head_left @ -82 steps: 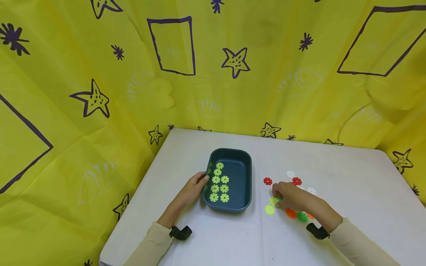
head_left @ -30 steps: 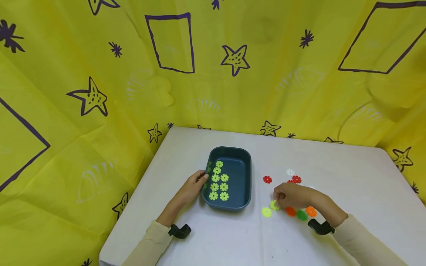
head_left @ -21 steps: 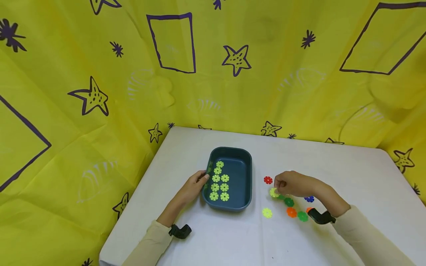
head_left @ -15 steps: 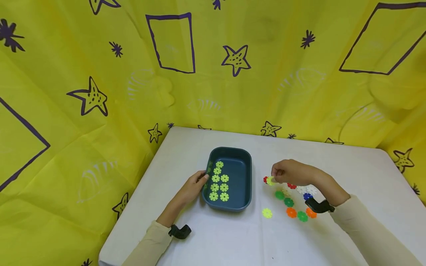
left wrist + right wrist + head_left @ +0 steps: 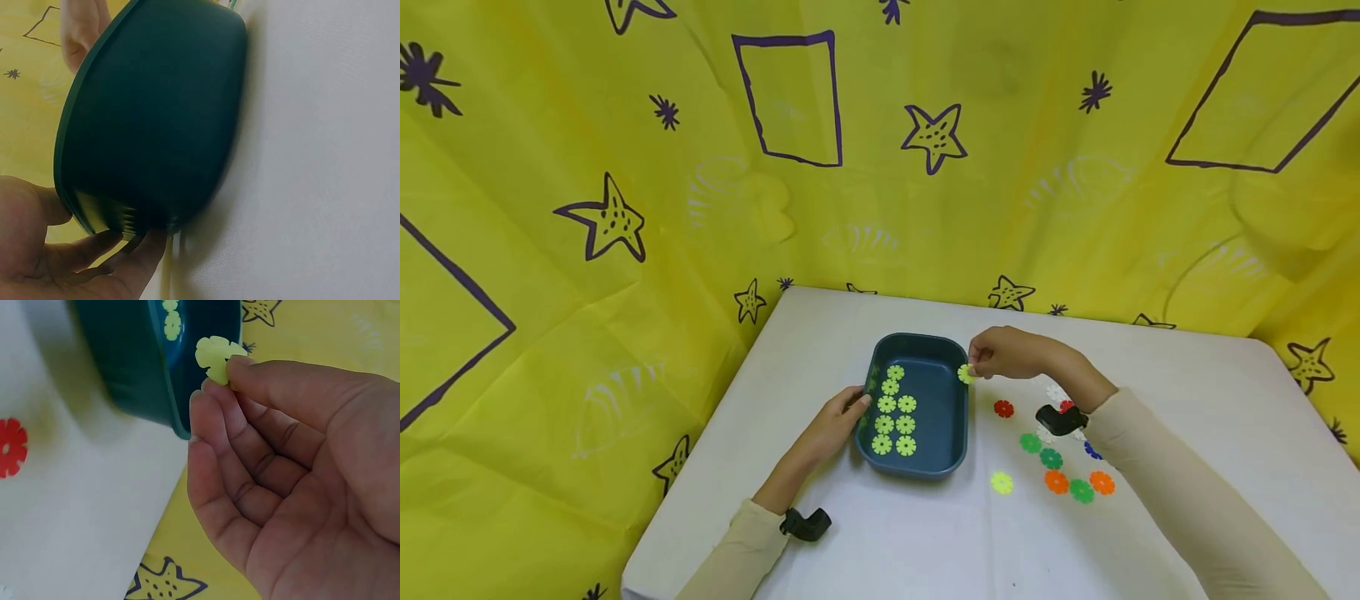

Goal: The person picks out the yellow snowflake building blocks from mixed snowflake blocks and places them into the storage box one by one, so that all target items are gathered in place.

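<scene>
My right hand [image 5: 1006,353] pinches a notched yellow plastic disc [image 5: 212,356] between thumb and fingertips, at the upper right rim of a dark teal tray. That tray [image 5: 936,417] stands on the table, and several yellow discs [image 5: 886,425] lie in two columns along its left side. On the tray's left wall, my left hand [image 5: 837,423] grips the rim, thumb on top; in the left wrist view its fingers [image 5: 144,256] lie against the outer wall. To the right of the tray lie a red disc [image 5: 1003,409] and a single yellow disc [image 5: 1002,482].
Green discs [image 5: 1051,458], orange discs [image 5: 1102,482] and a blue disc [image 5: 1092,450] are scattered on the white table [image 5: 895,533]. White and red discs are partly hidden under the right wrist. A yellow patterned cloth [image 5: 865,217] hangs behind and at the sides.
My right hand has picked up a yellow disc from among the loose ones and carried it up and left to the tray's rim. The left hand has stayed in place.
</scene>
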Available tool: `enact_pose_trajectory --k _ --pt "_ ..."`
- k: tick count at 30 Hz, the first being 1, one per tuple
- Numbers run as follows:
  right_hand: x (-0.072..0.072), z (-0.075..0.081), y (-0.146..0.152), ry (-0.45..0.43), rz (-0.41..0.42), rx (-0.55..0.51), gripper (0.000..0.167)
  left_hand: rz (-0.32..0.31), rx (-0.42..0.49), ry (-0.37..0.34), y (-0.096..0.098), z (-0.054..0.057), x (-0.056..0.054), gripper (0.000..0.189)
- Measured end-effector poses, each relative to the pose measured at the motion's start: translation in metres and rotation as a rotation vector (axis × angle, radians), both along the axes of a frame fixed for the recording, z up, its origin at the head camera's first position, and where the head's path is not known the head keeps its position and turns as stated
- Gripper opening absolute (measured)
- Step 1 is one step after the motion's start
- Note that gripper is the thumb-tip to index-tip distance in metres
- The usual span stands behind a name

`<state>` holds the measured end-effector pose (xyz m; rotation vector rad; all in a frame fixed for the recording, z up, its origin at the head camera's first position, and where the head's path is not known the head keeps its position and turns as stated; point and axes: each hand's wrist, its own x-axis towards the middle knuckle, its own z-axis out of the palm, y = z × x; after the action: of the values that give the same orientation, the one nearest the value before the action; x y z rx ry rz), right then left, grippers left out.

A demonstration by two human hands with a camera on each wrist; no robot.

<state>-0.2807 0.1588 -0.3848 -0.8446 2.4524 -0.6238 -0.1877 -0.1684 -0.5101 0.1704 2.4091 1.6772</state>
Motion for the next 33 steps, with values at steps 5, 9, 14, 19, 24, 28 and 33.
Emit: enact_pose_trajectory --k 5,9,14,19,24,28,33 --pt "-0.012 -0.004 -0.022 0.014 0.012 0.025 0.012 -0.010 -0.006 -0.005 0.000 0.000 0.000 0.055" --pt "-0.021 -0.008 -0.037 0.020 0.029 0.061 0.013 -0.020 -0.008 -0.009 0.000 0.001 0.000 0.055" --pt "-0.031 -0.012 -0.055 0.021 0.055 0.113 0.014 -0.018 -0.008 -0.015 0.001 0.002 0.000 0.054" --pt "-0.035 -0.016 -0.074 0.001 0.066 0.195 0.016 -0.013 -0.008 -0.020 0.001 0.003 0.001 0.055" --pt "-0.036 -0.024 -0.092 -0.003 0.091 0.297 0.021 -0.008 -0.015 -0.026 0.001 0.002 0.000 0.056" --pt "-0.037 -0.029 -0.105 -0.031 0.098 0.373 0.022 -0.005 -0.022 -0.028 0.001 0.002 0.000 0.056" --pt "-0.038 -0.033 -0.120 -0.050 0.068 0.452 0.018 -0.004 -0.019 -0.029 0.000 0.003 0.000 0.056"
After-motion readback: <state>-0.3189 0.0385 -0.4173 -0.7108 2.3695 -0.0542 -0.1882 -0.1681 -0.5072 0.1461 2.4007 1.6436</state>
